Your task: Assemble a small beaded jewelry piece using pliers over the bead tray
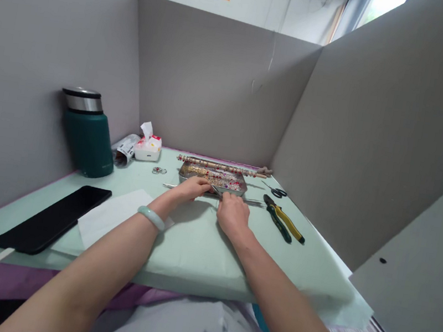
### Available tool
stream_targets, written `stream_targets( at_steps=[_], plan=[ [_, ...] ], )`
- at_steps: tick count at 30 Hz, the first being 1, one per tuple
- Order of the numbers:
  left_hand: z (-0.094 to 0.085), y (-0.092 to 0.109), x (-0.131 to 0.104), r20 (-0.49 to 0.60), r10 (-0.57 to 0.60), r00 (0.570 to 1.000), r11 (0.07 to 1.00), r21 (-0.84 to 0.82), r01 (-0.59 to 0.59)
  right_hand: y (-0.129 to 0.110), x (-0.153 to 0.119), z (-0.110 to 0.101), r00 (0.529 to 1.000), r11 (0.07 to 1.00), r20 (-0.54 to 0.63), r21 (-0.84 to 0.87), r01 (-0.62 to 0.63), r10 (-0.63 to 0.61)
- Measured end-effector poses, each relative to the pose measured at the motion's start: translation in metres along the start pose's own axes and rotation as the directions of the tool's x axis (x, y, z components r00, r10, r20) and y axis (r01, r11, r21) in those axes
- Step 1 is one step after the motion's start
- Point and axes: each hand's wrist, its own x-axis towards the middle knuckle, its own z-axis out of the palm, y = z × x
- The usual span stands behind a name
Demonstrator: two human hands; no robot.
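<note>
My left hand (195, 187), with a pale green bangle (151, 218) on the wrist, is closed in a pinch at the front edge of a metal tray (184, 180). What it pinches is too small to make out. Close beside it, my right hand (233, 214) is closed on a slim metal tool (216, 190), whose tip points toward the left fingers. Whether that tool is tweezers or small pliers is unclear. Gold and red beads (219, 177) fill the tray. A bead-wrapped stick (221, 167) lies across its back rim.
Right of the tray lie yellow-and-green pliers (285, 221) and black scissors (277, 192). To the left are a green bottle (89, 136), a tissue box (148, 149), small rings (159, 171), white paper (116, 217) and a black phone (53, 218) with its cable. Grey partitions (217, 87) enclose the table.
</note>
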Motion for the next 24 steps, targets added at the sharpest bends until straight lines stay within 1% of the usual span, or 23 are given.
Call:
stream_targets(
  at_steps=[6, 14, 24],
  plan=[
    [0.001, 0.004, -0.002, 0.006, -0.008, 1.0, 1.0, 0.0, 0.008, 0.0, 0.0, -0.001, 1.0, 1.0, -0.01, -0.024, 0.014, -0.015],
    [0.0, 0.006, -0.004, 0.011, -0.026, 1.0, 0.999, 0.031, 0.026, -0.001, -0.001, -0.004, 1.0, 0.999, 0.007, -0.051, 0.019, -0.018],
    [0.0, 0.017, -0.013, -0.029, 0.057, 0.998, 0.985, 0.164, -0.052, -0.001, -0.001, -0.004, 0.999, 0.998, 0.029, -0.06, 0.015, -0.014]
  ],
)
